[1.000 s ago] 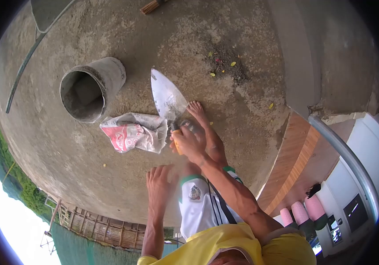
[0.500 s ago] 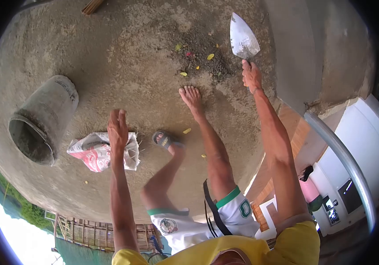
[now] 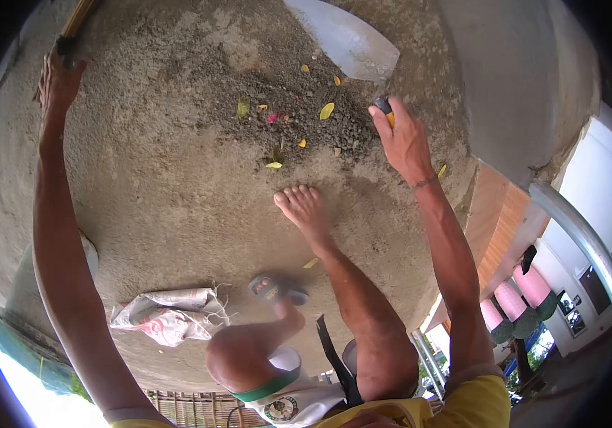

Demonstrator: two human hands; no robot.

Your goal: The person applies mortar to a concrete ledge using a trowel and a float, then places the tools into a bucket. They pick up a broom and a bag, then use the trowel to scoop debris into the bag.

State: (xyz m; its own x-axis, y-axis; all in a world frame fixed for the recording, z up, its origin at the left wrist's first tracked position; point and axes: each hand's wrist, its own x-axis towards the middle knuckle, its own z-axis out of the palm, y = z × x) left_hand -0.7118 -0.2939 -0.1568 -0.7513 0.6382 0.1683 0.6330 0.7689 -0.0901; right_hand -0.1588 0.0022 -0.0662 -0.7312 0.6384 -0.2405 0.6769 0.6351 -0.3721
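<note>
My right hand [image 3: 407, 146] is closed round the black and yellow handle of a trowel [image 3: 352, 43]. The trowel's wide metal blade lies at the top, beside a heap of dark gravelly debris [image 3: 320, 118] with yellow leaves and a pink bit in it. At the upper left, my left hand [image 3: 59, 84] reaches out with thumb and fingers apart, at the black end of a light brown bundle or handle [image 3: 77, 20]. Most of that object is outside the view, and no firm grip on it shows.
A crumpled white and red sack [image 3: 170, 314] lies on the concrete floor [image 3: 156, 178] near my sandalled foot [image 3: 274, 289]. My bare foot [image 3: 304, 210] is below the debris. A grey bucket [image 3: 24, 285] is partly behind my left arm. A metal rail [image 3: 584, 235] curves at right.
My left hand has moved from above the sack to the black-ended object at the upper left. The view has shifted forward, and the trowel blade appears larger and points further left.
</note>
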